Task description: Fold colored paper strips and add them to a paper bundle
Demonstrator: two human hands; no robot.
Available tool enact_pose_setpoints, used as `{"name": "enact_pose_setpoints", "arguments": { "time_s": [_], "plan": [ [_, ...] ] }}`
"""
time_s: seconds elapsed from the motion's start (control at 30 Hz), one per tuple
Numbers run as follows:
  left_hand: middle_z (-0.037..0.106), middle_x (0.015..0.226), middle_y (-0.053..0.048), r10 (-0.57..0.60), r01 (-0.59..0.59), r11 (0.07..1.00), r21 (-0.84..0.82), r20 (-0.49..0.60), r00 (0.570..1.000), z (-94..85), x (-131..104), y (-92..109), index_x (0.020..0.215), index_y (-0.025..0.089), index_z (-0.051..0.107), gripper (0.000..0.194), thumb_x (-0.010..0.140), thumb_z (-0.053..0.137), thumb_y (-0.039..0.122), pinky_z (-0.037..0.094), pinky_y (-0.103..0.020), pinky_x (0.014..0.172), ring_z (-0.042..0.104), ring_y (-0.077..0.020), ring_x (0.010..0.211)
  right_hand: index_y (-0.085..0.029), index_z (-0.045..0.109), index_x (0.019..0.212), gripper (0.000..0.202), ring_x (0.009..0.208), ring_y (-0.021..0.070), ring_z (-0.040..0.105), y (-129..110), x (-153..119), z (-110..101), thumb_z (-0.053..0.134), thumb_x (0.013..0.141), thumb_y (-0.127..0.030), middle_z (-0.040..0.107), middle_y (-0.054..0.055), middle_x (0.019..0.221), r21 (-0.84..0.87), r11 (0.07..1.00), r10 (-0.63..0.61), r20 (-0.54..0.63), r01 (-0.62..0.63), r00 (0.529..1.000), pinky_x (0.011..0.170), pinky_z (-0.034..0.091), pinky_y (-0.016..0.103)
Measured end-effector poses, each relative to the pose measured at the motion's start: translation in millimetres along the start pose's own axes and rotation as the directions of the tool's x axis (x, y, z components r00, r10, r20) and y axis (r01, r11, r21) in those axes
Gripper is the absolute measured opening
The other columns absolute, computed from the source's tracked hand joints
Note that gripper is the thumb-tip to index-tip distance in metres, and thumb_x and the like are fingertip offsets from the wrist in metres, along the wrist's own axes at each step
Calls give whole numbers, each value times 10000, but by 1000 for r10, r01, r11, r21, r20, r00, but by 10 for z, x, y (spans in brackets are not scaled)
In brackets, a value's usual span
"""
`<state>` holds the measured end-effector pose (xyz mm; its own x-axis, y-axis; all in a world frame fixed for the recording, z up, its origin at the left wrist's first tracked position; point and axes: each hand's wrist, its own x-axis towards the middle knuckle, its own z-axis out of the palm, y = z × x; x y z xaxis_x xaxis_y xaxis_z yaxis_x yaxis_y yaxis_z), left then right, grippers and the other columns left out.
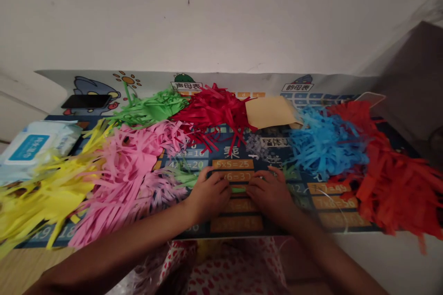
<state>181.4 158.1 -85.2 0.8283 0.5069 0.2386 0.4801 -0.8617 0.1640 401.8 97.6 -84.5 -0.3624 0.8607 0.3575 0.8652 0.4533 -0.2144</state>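
A light green fringed paper strip (238, 190) lies low over the printed mat, and both my hands are on it. My left hand (211, 194) grips the strip with curled fingers, and pale green fringe (185, 177) shows beyond its left side. On the other side my right hand (272, 196) has its fingers bent over the strip, with a little green past its knuckles. Pink fringed paper (133, 161) lies near my left hand. Just beyond my right hand are small clear-looking bits (261, 147). The undersides of both hands are hidden.
Yellow (65, 184), green (152, 106), dark red (218, 110), blue (328, 143) and orange-red fringed paper (398, 179) surround the hands. A tan paper packet (270, 113), a dark phone (86, 101) and a wipes pack (34, 145) sit behind. The mat (235, 223) meets the wall.
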Motion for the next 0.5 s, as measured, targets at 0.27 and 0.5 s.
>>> {"name": "enact_pose_setpoints", "arguments": {
  "time_s": [0.27,0.5],
  "plan": [
    [657,825,3,43,-39,998,48,-80,996,35,1,-52,875,252,646,128,888,519,247,254,-537,998,533,-232,938,-238,675,833,64,953,189,577,-1,73,-63,635,859,-196,714,-11,900,40,997,66,35,-68,997,1035,227,458],
    [642,766,23,70,-56,991,118,-115,991,-11,-23,-38,841,235,638,129,911,538,194,305,-463,938,534,-194,849,-221,656,1011,122,974,224,553,-225,87,-10,591,907,-213,700,34,945,-113,993,-46,-27,43,999,995,258,457]
  ]
}}
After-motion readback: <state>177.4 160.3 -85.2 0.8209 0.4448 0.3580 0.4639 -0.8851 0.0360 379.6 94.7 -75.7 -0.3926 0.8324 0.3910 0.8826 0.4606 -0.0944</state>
